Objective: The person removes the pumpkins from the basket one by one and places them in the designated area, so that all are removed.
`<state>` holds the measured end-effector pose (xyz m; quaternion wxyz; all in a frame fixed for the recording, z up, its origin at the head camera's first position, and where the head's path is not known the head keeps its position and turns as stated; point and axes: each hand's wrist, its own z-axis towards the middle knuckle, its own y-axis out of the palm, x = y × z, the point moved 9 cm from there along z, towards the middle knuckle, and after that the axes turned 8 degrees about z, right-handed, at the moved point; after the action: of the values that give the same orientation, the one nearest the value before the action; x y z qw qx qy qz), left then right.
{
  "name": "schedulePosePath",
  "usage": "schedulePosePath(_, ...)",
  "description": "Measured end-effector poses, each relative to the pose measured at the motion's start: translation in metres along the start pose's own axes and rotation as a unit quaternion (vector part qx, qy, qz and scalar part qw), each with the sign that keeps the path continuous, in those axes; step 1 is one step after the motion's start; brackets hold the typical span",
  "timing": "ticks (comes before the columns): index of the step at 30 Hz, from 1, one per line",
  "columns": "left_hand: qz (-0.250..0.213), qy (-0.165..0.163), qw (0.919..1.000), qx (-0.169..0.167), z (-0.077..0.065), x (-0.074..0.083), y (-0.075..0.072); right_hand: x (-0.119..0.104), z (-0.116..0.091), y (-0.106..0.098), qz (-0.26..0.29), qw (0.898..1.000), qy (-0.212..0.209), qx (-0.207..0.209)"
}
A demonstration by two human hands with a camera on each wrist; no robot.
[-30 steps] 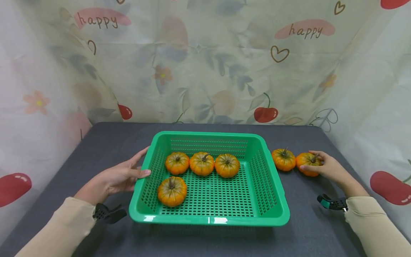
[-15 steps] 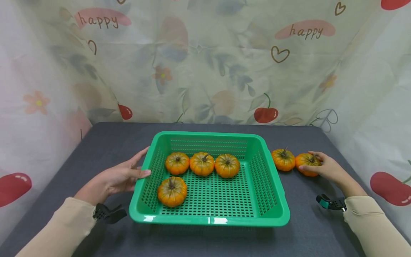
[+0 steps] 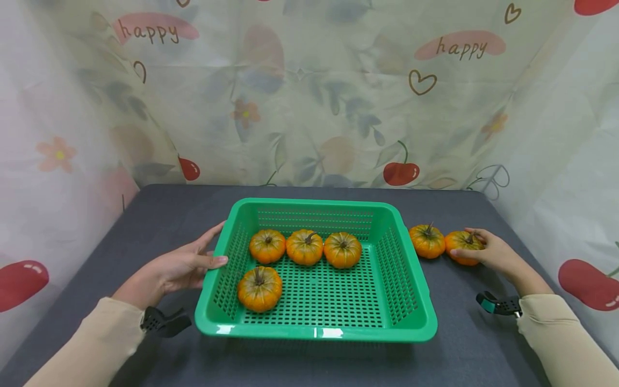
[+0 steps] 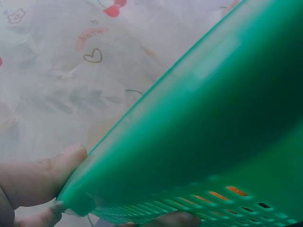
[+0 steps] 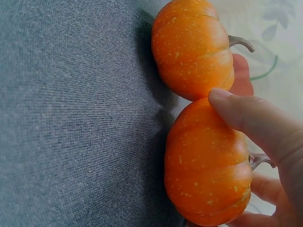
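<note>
Judging by how things lie, the work seems roughly two-thirds along: a row of three pumpkins (image 3: 304, 247) and a fourth pumpkin (image 3: 259, 288) lie in the green basket (image 3: 271, 331); two are left outside on the table (image 3: 464, 333), an inner pumpkin (image 3: 427, 241) and an outer pumpkin (image 3: 461, 248), side by side; the person's right hand (image 3: 500, 258) grasps the latter between thumb and fingers, the left hand (image 3: 176, 267) grips the basket's rim; its fingertips are partly hidden behind the wall, so firmness is perhaps uncertain; the left wrist view shows only orange slivers through the slots.
</note>
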<state>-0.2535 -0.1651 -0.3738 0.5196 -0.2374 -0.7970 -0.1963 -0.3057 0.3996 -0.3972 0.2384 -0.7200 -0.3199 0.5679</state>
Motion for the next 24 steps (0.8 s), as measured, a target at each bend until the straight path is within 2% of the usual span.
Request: schedulePosePath(24,-0.003,0.008,0.9998,-0.018,0.0012,0.0006,0.0011,0.0043,0.0037,-0.0016,0.014,1.000,0.005,-0.005)
